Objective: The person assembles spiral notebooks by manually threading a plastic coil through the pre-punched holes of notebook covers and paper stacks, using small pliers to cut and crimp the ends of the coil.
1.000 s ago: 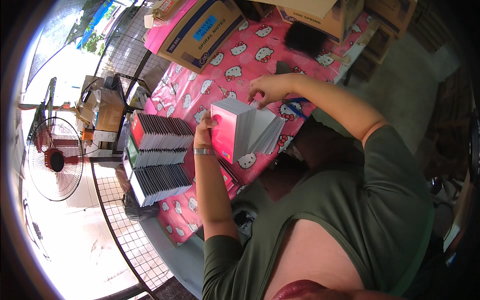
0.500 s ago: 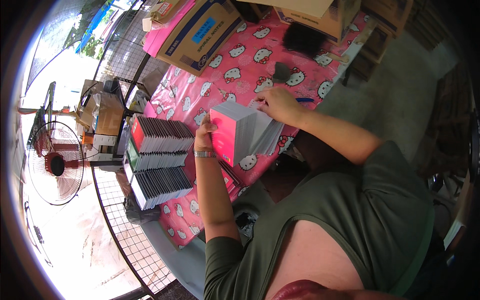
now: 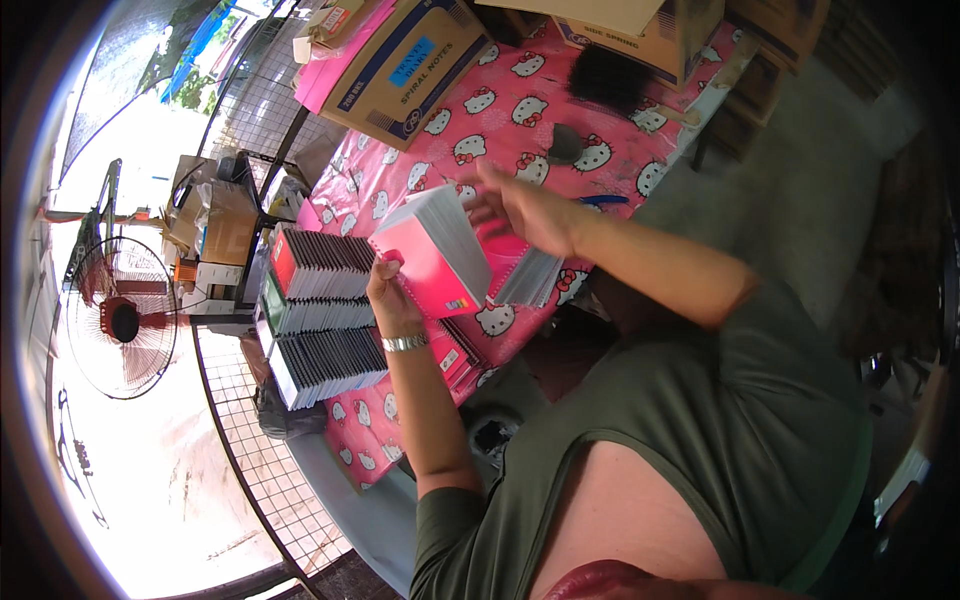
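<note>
We see the left hand clenched on the lower corner of a stack of pink notebooks, holding it tilted on edge above the surface, which is covered in a pink cartoon-cat cloth. The right hand rests on the top and far side of the same stack, fingers spread over the white page edges; we judge its grip as loosely closed on the stack rather than released. A silver watch sits on the left wrist. More pink notebooks lie flat on the surface just under the held stack. To the left, near the left hand, stand tight rows of dark notebooks, spines up, at the edge of the surface. At the far end we see a cardboard box and a black brush. A fan stands well apart on the left, beyond a wire grid.
</note>
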`<state>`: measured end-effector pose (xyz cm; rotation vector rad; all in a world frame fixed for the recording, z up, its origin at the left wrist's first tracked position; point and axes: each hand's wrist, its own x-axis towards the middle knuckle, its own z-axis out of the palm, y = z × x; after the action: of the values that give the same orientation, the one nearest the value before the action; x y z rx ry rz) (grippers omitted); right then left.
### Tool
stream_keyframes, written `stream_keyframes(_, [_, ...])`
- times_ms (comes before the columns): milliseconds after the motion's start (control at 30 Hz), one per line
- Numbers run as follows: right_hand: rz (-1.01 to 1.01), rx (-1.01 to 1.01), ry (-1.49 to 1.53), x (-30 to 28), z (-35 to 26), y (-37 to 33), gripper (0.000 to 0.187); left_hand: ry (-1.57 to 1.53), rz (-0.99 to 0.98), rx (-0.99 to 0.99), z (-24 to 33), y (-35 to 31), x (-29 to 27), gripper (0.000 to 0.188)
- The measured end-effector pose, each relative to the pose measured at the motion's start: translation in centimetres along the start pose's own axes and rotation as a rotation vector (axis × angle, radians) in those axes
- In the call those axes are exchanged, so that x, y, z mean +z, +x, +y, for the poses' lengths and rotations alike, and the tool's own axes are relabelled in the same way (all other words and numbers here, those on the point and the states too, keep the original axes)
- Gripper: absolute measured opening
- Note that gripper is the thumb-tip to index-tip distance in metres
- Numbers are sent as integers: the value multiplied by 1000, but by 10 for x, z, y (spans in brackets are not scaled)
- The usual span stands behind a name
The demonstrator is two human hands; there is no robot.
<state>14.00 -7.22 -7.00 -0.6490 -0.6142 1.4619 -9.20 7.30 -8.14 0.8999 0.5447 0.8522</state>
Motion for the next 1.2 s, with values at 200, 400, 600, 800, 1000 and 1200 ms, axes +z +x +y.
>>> stream_keyframes(200, [118, 44, -409, -4, 0, 2, 82, -114, 370, 43, -34, -55, 83, 25])
stream_keyframes(400, [-360, 461, -838, -37, -63, 64, 69, 1066, 535, 785, -54, -100, 103, 50])
stream_keyframes(600, [-521, 623, -1026, -33, -51, 100, 50, 1780, -167, 690, -35, -73, 133, 67])
stream_keyframes(800, [-307, 354, -1102, -41, -55, 76, 38, 1686, -434, 286, -14, -21, 112, 60])
stream_keyframes(1000, [224, -288, -1161, -68, -58, -14, 28, 1787, -473, 177, -12, -19, 133, 51])
stream_keyframes(1200, [171, -284, -1074, -61, -9, -61, 23, 1742, -521, -86, 18, 1, 146, 36])
